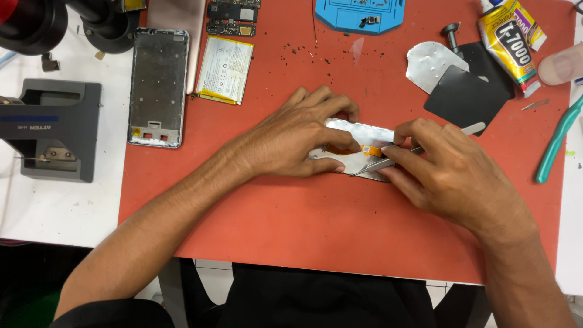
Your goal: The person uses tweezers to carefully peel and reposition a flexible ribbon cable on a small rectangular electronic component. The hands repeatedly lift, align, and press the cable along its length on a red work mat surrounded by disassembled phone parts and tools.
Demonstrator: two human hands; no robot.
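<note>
Currently I have my left hand [300,136] pressed flat over a silver phone panel [359,135] at the middle of the red work mat [291,225], fingers spread and bearing down, gripping nothing. My right hand [452,173] is closed around a pair of metal tweezers [379,163], whose tips meet the orange flex cable [369,149] lying on the panel.

Step in hand, as I judge it: working the flex cable free of, or onto, the panel. Which of the two I cannot tell. The next move calls for a light, steady pinch at the cable end while the left hand keeps the panel from sliding.

Further out on the mat: a white battery [225,70] and a bare phone frame [158,85] to the upper left, a blue parts tray [355,15] at the top edge, a black sheet [470,91] and a yellow glue tube [507,42] to the upper right. A teal-handled tool [557,138] lies at the right border. A grey bench unit [51,127] stands on the white table, off the mat.
</note>
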